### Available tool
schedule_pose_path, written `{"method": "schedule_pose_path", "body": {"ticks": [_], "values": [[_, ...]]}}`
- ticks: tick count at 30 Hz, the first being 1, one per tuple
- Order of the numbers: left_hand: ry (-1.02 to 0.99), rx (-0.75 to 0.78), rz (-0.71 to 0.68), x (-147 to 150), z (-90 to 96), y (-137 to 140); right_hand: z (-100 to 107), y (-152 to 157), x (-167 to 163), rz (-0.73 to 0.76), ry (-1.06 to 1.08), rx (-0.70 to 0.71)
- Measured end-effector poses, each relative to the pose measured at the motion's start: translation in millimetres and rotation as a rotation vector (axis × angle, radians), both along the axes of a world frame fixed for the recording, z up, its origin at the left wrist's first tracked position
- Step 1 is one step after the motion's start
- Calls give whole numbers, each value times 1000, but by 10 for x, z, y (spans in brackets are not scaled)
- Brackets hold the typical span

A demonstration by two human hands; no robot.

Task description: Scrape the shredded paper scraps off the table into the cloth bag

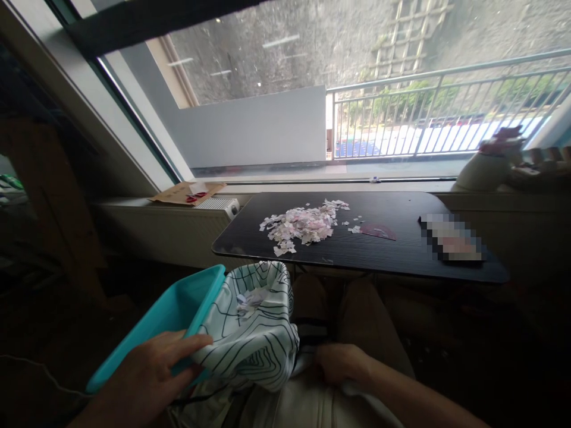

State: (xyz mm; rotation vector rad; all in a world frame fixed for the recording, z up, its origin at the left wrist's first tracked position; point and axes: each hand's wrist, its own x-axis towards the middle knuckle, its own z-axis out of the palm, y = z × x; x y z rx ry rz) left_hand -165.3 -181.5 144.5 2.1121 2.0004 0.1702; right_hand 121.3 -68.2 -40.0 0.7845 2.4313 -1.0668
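My left hand (156, 368) grips the near side where the teal plastic bin (156, 312) meets a white cloth with black line patterns (263, 351). The cloth drapes like a pouch beside the bin, and a few paper scraps (252, 300) lie in its hollow. My right hand (341, 362) is curled closed over my lap, right of the cloth; its fingertips are hidden. Ahead, a heap of torn pale paper pieces (303, 224) sits on the black folding table (357, 261). To the heap's right lies a thin, translucent pinkish fan-shaped sheet (379, 232).
A pixelated dark-edged flat object (452, 241) lies at the table's right end. Red-handled scissors (196, 196) rest on brown paper (172, 193) by the radiator (187, 223). A white vase-like object (484, 166) stands on the sill at right. A thin cable (44, 371) runs at lower left.
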Motion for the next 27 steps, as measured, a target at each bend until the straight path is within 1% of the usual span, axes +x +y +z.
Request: {"method": "schedule_pose_path", "body": {"ticks": [2,5,8,9,11,14,17,18,19,21,23,25,27], "values": [[1,-7,3,2,-4,-20,-13,22,59,-30,-18,-73],[6,-23,-4,-3,0,-46,20,82,255,-110,-11,-228],[9,-8,-30,16,17,-44,176,192,495,-255,60,-352],[11,-6,-42,30,17,-36,271,246,563,-301,97,-380],[25,-8,-64,74,-3,-10,536,382,655,-394,203,-401],[82,8,-119,212,-74,54,1069,598,642,-452,374,-413],[178,-25,-218,451,-135,134,1565,700,452,-444,582,-380],[200,-57,-253,543,-147,161,1680,697,367,-398,630,-368],[212,-81,-282,634,-155,186,1762,678,283,-342,632,-340],[194,-73,-327,792,-164,230,1836,619,142,-223,560,-186],[159,-65,-362,900,-168,265,1836,565,75,-140,474,-5],[127,-74,-375,944,-171,291,1822,540,99,-139,457,105],[110,-89,-363,914,-177,301,1812,542,200,-216,483,129]]}}
